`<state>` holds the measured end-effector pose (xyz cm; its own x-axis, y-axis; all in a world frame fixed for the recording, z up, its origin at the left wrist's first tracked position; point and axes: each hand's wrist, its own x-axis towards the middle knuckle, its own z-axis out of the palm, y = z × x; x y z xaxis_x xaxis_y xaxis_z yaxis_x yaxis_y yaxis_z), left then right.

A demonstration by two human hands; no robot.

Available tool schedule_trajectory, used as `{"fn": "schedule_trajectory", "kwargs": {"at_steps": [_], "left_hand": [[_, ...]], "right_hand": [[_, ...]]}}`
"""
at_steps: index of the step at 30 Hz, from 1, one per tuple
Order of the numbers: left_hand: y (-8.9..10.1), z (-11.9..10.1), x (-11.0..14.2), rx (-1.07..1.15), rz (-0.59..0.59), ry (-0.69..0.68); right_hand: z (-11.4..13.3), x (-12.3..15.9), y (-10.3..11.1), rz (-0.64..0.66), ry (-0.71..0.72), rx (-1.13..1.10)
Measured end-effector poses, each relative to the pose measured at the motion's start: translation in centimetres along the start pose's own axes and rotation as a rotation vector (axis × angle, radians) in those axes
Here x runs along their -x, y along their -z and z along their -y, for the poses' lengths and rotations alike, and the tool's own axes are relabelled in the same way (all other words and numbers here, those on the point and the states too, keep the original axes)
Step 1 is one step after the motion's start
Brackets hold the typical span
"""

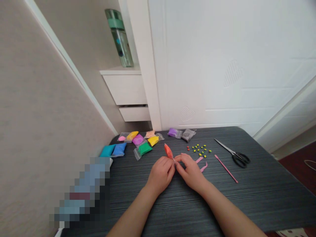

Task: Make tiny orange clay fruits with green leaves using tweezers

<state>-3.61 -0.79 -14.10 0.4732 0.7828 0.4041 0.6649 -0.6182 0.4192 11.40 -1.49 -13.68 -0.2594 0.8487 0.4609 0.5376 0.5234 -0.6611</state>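
Note:
Both hands meet over the middle of the dark table. Between them is a small clear zip bag of red-orange clay, tilted, with its filled part pointing away from me. My left hand pinches the bag's near edge with thumb and fingers. Opposite it, my right hand is closed in a pinch on the same edge. Fingers hide most of that edge, so I cannot tell whether the seal is parted. Just beyond my right hand lie a flat pink tool and a hooked pink tool, both partly covered.
Several tiny yellow-green pieces and red bits lie right of centre. Black-handled scissors and a thin pink stick are farther right. Bagged clay, including green, blue and purple, lines the back and left.

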Motion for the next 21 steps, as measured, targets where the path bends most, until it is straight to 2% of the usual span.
{"fn": "schedule_trajectory", "kwargs": {"at_steps": [10,21], "left_hand": [[0.17,-0.29,-0.04,0.006,0.004,-0.01],[0.05,-0.56,0.04,0.101,-0.049,-0.009]], "right_hand": [[-0.14,-0.01,-0.23,-0.014,-0.021,0.031],[0.13,-0.14,-0.45,-0.039,-0.031,-0.03]]}}
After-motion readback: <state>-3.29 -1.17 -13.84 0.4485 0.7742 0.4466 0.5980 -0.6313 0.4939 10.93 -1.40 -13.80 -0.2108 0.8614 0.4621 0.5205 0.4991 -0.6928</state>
